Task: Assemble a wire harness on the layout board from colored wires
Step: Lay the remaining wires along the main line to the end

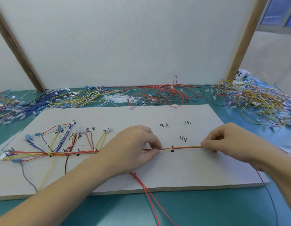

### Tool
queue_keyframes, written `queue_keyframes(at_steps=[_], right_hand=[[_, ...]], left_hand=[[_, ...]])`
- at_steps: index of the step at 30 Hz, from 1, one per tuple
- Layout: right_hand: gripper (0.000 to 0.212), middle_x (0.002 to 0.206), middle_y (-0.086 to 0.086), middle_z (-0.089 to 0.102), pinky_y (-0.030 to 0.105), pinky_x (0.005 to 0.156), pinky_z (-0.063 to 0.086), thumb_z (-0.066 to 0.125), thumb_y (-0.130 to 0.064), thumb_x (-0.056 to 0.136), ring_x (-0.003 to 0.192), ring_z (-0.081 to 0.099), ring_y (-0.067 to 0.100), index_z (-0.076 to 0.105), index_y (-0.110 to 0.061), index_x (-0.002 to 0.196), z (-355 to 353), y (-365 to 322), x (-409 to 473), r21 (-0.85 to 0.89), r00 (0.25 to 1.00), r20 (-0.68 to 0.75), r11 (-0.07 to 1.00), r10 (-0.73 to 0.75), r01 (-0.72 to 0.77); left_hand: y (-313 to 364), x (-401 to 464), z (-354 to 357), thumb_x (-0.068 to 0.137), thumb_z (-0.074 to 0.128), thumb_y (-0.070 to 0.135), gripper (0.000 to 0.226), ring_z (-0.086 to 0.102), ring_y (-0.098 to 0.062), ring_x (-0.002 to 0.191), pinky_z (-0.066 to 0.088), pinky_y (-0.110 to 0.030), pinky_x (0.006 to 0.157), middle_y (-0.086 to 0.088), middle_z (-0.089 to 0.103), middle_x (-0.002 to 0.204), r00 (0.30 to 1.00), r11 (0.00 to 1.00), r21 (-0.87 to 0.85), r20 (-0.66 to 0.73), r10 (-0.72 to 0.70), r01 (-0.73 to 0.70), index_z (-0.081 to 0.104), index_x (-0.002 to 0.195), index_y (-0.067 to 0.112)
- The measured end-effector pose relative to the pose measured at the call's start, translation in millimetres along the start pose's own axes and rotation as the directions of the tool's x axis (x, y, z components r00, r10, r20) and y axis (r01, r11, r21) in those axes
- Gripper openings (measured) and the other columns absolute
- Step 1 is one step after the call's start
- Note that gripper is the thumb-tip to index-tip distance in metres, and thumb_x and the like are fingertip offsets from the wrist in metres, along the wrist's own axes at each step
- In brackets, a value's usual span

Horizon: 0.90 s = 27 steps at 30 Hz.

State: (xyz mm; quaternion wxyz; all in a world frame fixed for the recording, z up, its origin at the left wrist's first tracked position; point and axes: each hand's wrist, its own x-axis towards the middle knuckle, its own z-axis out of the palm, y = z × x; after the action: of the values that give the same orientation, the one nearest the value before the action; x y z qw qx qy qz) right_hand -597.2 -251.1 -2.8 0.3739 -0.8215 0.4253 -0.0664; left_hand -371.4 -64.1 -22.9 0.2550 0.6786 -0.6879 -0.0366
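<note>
Both hands pinch the wire bundle (182, 147) that runs along the board (157, 116) — the left hand (133, 144) near the middle, the right hand (226, 137) at the bundle's right end. Two red wires (146, 190) trail off the board's near edge onto the green table (206, 207) — loose wire piles (249, 98) lie behind.

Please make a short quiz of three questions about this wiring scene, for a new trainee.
1. True or false: both hands pinch the same wire bundle on the layout board.
2. Which colour are the two wires that hang over the near edge of the board? A blue, B red, C white.
3. Fill in: the black dot between the hands lies just ____ the bundle.

Key:
1. True: the left hand and the right hand each pinch it.
2. B.
3. Below, on the near side.
</note>
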Motion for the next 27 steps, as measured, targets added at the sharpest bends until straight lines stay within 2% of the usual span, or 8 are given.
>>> queue_keyframes(at_steps=[2,5,9,13,16,19,22,27], right_hand=[[0.02,0.063,-0.002,0.072,0.027,0.057,0.04,0.079,-0.028,0.084,0.049,0.051,0.005,0.078,-0.019,0.067,-0.9,-4.7,4.9,-0.065,1.0,-0.014,0.998,0.001,-0.002],[0.025,0.061,0.003,0.069,0.027,0.055,0.036,0.078,-0.029,0.081,0.052,0.048,0.012,0.074,-0.011,0.064,-1.6,-11.6,12.5,-0.173,1.0,0.008,0.985,0.006,-0.005],[0.041,0.05,-0.006,0.058,0.023,0.048,0.034,0.08,-0.039,0.08,0.041,0.041,0.013,0.065,-0.012,0.052,-10.5,-22.1,25.1,-0.262,0.999,0.01,0.964,0.043,-0.039],[0.03,0.063,-0.001,0.061,0.026,0.046,0.032,0.078,-0.038,0.084,0.06,0.044,0.02,0.076,-0.014,0.066,-24.8,-34.6,34.6,-0.253,0.982,0.165,0.966,0.091,-0.048],[0.025,0.065,-0.002,0.061,0.024,0.045,0.03,0.076,-0.033,0.087,0.062,0.044,0.02,0.079,-0.013,0.073,-32.5,-44.7,42.2,-0.261,0.958,0.256,0.964,0.127,-0.057],[0.027,0.06,-0.001,0.056,0.024,0.044,0.027,0.076,-0.034,0.084,0.058,0.041,0.019,0.078,-0.01,0.073,-32.9,-59.2,53.1,-0.259,0.968,0.225,0.964,0.113,-0.052],[0.028,0.054,0.0,0.052,0.022,0.043,0.026,0.075,-0.034,0.078,0.048,0.038,0.019,0.073,-0.015,0.058,-21.8,-76.2,65.0,-0.306,0.984,0.156,0.951,0.09,-0.039],[0.033,0.037,-0.002,0.043,0.009,0.035,0.022,0.07,-0.019,0.076,0.025,0.029,0.016,0.06,-0.014,0.045,7.5,-96.7,82.8,-0.332,0.988,0.107,0.941,0.11,-0.069]], left_hand=[[5.7,11.6,6.4,0.093,0.072,0.024,0.012,0.051,0.006,0.078,0.035,-0.007,0.075,0.017,0.067,0.087,1.0,1.0,-0.021,-0.011,0.017,-0.017,0.078,0.102,0.027],[11.3,26.4,19.6,0.095,0.07,0.019,0.016,0.053,-0.001,0.075,0.039,-0.012,0.076,0.012,0.071,0.091,1.0,0.998,-0.068,0.003,0.009,-0.008,0.079,0.107,0.025],[7.5,35.1,30.6,0.095,0.068,0.016,0.018,0.05,-0.001,0.076,0.033,-0.005,0.073,0.009,0.072,0.096,0.998,0.998,-0.062,0.058,0.003,0.001,0.079,0.105,0.026],[1.5,30.8,35.9,0.092,0.071,0.013,0.017,0.059,-0.008,0.075,0.042,-0.013,0.071,0.007,0.071,0.09,1.0,0.99,-0.138,0.008,-0.01,0.011,0.079,0.102,0.024],[1.0,26.4,41.4,0.093,0.068,0.011,0.02,0.057,-0.006,0.073,0.043,-0.014,0.071,0.008,0.068,0.094,1.0,0.99,-0.138,-0.019,0.015,-0.017,0.078,0.104,0.023],[1.6,26.0,41.5,0.094,0.066,0.009,0.02,0.053,-0.003,0.072,0.039,-0.01,0.07,0.006,0.069,0.096,0.999,0.988,-0.149,-0.032,0.032,-0.037,0.078,0.105,0.022],[2.2,26.0,40.5,0.094,0.066,0.008,0.021,0.053,-0.003,0.074,0.038,-0.01,0.071,0.005,0.07,0.097,0.999,0.986,-0.161,-0.039,0.032,-0.038,0.079,0.105,0.02],[3.0,24.6,41.8,0.094,0.066,0.007,0.022,0.057,-0.006,0.08,0.039,-0.012,0.073,0.003,0.072,0.099,0.999,0.983,-0.183,-0.047,0.02,-0.029,0.081,0.106,0.019]])
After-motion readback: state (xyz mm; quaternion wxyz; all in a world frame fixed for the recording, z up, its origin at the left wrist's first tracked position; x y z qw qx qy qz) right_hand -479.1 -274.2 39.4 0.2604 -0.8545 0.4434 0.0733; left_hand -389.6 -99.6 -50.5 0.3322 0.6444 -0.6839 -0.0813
